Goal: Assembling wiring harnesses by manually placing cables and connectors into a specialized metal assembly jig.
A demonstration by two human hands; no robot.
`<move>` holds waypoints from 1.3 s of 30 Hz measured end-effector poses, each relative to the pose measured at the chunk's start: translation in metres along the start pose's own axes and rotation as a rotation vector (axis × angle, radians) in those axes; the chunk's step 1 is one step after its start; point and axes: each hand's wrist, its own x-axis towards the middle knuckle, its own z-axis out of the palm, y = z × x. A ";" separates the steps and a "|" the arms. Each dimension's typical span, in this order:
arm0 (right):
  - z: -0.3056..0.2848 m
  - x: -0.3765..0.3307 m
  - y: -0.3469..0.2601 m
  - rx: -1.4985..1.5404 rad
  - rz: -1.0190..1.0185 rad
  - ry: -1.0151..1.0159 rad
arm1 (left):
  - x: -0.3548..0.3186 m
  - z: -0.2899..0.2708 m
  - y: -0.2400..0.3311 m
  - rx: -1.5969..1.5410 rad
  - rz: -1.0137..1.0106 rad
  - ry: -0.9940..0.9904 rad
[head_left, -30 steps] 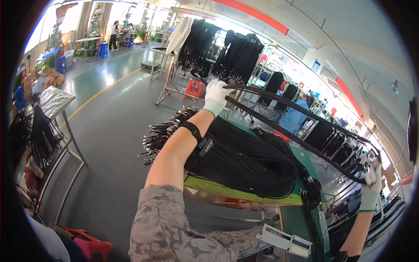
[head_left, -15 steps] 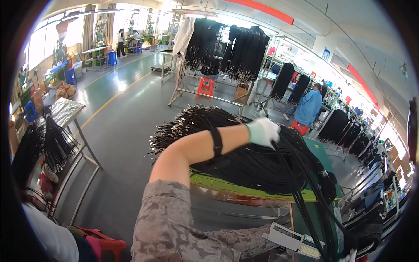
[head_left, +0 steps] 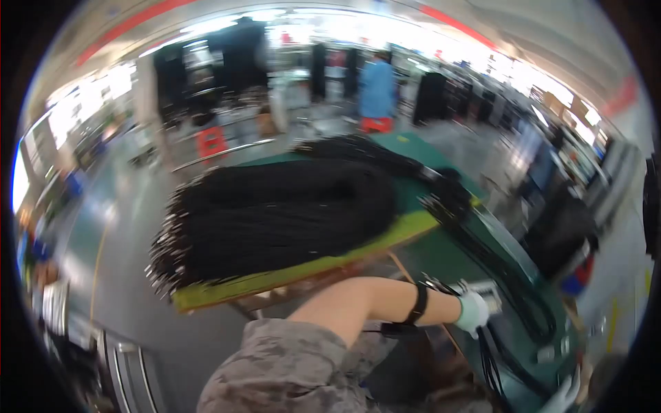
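My left hand point(head_left: 475, 311), in a white glove with a pale green cuff, is closed round a bunch of thin black cables point(head_left: 497, 354). Their metal-tipped ends show on one side of the fist, and their lengths hang from the other. Just beyond that hand is a light grey device point(head_left: 487, 294), partly covered by it. A blurred white shape at the lower right edge looks like my gloved right hand point(head_left: 567, 394); its fingers cannot be made out. On the yellow-green board point(head_left: 206, 294) lies a large heap of black cables point(head_left: 275, 206), metal ends to the left.
More cable bundles point(head_left: 475, 234) stretch across the green table point(head_left: 413, 148) at the right. Hanging racks of black cables point(head_left: 430, 100) stand behind it. A person in blue point(head_left: 377, 89) is at the back, above a red stool point(head_left: 376, 124).
My view has swung right, blurring the picture. My left hand has come from over the cable heap down to the grey device, with cables in its grip.
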 end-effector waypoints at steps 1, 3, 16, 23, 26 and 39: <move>0.028 -0.012 -0.051 -0.066 0.254 -0.198 | -0.001 0.004 0.002 -0.030 -0.002 -0.007; 0.084 -0.040 -0.132 0.284 0.064 -0.551 | 0.004 0.013 0.006 -0.066 -0.004 -0.029; 0.186 -0.109 -0.149 -0.154 -0.148 -0.783 | -0.065 0.026 -0.031 -0.066 -0.050 0.692; 0.202 -0.110 -0.141 -0.136 -0.106 -0.767 | -0.135 0.059 -0.069 -0.256 -0.537 0.168; 0.207 -0.101 -0.138 -0.129 -0.164 -0.758 | -0.129 0.054 -0.075 -0.219 -0.507 0.138; 0.199 -0.068 -0.121 0.142 0.045 -0.947 | -0.130 0.066 -0.029 -0.433 -0.608 0.020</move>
